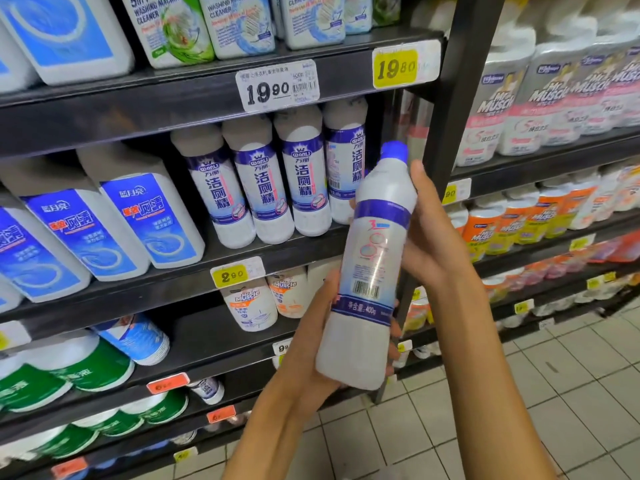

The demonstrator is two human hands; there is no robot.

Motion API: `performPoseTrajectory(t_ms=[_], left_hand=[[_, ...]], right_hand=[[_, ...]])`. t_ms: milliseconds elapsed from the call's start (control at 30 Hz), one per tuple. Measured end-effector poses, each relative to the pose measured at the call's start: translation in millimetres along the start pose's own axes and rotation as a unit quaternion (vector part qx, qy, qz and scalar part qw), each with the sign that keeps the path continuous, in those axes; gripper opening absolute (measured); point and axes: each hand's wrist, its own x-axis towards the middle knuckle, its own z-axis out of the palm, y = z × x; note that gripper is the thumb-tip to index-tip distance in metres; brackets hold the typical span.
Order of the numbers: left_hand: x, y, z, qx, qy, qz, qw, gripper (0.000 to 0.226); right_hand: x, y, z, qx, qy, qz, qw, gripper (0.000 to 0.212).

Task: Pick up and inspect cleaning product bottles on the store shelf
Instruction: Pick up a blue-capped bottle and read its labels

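Bottle (369,268), centre-right of frame before the shelf (173,102), is gripped low by the left hand (311,344) and cradled behind by the right hand (433,237), back label facing the camera, presumably for inspection.

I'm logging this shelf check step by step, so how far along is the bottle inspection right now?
Done: one white bottle with a blue cap is off the shelf. In hand: the left hand grips its base and the right hand its upper body, the back label with the barcode turned to the camera. Left: the matching bottles in the shelf row, and returning this one.
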Motion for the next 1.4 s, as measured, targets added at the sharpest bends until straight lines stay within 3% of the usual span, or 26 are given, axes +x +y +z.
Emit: performPoseTrajectory(t_ms=[167,300,400,467,567,667,767,833,967,1067,1200,1400], left_hand=[[1,-5,10,-0.067,-0.066,-0.035,0.995,0.075],[-8,2,17,-0.115,-0.08,-0.012,0.99,0.079],[-13,10,23,-0.171,-0.063,0.017,0.983,0.098],[-14,13,27,-0.186,-0.061,0.031,0.98,0.092],[-14,13,32,-0.179,-0.039,0.031,0.983,0.081],[-15,11,31,-0.157,-0.027,0.024,0.987,0.085],[-17,13,22,-0.057,-0.037,0.002,0.998,0.068],[-19,18,17,0.063,-0.004,0.003,0.998,0.065],[-19,24,16,0.235,0.075,0.011,0.969,0.1],[-15,19,18,0.339,0.114,0.043,0.933,0.093],[-4,9,11,0.371,0.14,0.117,0.911,0.071],[18,-3,-2,0.452,0.18,0.22,0.845,0.06]], right_hand=[[7,6,-4,0.086,-0.02,0.056,0.995,0.047],[9,10,-13,0.17,0.024,0.112,0.979,0.051],[9,18,-21,0.226,0.055,0.158,0.96,0.056],[8,23,-23,0.221,0.067,0.171,0.958,0.052],[6,23,-23,0.237,0.079,0.185,0.95,0.046],[6,22,-20,0.264,0.08,0.192,0.942,0.047],[6,19,-14,0.274,0.067,0.181,0.942,0.049],[8,13,-10,0.237,0.052,0.155,0.958,0.051],[10,3,0,0.088,0.046,0.052,0.994,0.056],[3,-3,8,0.002,0.039,0.004,0.999,0.053],[-11,-7,19,-0.169,0.013,-0.104,0.98,0.042],[-22,-1,18,-0.265,-0.084,-0.21,0.937,0.04]])
